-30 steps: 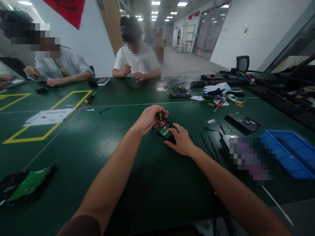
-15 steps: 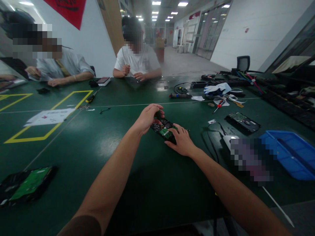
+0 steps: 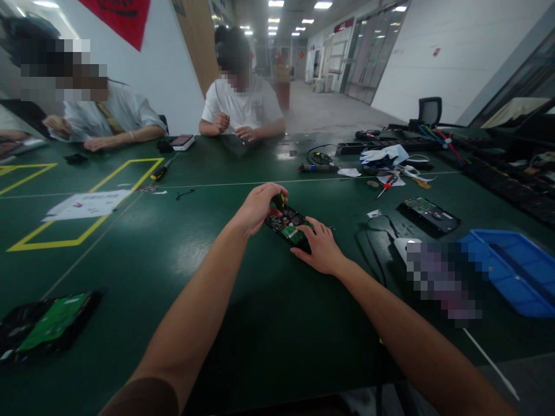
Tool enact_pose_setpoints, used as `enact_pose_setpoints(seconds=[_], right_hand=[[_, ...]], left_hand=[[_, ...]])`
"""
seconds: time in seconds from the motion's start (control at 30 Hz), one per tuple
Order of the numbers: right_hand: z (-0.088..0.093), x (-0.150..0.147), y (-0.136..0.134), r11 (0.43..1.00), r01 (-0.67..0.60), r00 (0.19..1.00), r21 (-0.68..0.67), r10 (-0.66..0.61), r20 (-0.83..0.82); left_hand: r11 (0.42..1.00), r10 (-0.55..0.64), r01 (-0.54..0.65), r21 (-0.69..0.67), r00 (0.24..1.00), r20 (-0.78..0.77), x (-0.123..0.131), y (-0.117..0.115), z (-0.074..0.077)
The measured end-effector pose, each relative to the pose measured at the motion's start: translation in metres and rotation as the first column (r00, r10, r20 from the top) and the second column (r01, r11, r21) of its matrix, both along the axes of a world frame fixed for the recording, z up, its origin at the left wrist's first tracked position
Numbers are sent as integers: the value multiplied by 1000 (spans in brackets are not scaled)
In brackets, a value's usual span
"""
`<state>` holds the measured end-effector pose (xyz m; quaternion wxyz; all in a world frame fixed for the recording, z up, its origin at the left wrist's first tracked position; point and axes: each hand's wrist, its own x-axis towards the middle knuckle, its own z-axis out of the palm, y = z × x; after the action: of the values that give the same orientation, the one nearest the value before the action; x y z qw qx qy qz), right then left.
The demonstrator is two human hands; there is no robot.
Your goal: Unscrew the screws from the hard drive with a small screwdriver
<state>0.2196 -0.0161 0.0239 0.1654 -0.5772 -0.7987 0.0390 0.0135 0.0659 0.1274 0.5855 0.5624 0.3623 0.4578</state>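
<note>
A black hard drive (image 3: 288,223) with a green circuit board lies on the table ahead of me. My left hand (image 3: 265,207) is closed around the black and yellow handle of a screwdriver (image 3: 280,200), held over the drive's far left end. The screwdriver's tip is too small to make out. My right hand (image 3: 321,247) grips the drive's right end, fingers over the top and thumb side along the near edge, covering part of the board.
Another drive (image 3: 428,216) and a blue tray (image 3: 511,271) are at right, near a blurred-out device with a cable. A green-boarded drive (image 3: 52,323) lies at left. Gloves (image 3: 384,155), a red screwdriver (image 3: 387,186) and wires sit farther back. Two people sit across the table.
The screwdriver handle has turned slightly in my left hand, showing more yellow. My right hand and the hard drive stay in place.
</note>
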Motion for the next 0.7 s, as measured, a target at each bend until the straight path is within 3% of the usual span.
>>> enact_pose_setpoints(seconds=[0.27,0.53,0.7], right_hand=[[-2,0,-1,1000,3,1000,8,-3,3],[2,-1,-2,1000,5,1000,-10,-5,9],[2,-1,-2,1000,5,1000,-10,-5,-4]], left_hand=[[994,-102,102,-29,995,-16,0,-2,2],[992,-93,101,-69,988,121,3,-3,0],[997,-69,71,-29,996,61,1,-1,-1]])
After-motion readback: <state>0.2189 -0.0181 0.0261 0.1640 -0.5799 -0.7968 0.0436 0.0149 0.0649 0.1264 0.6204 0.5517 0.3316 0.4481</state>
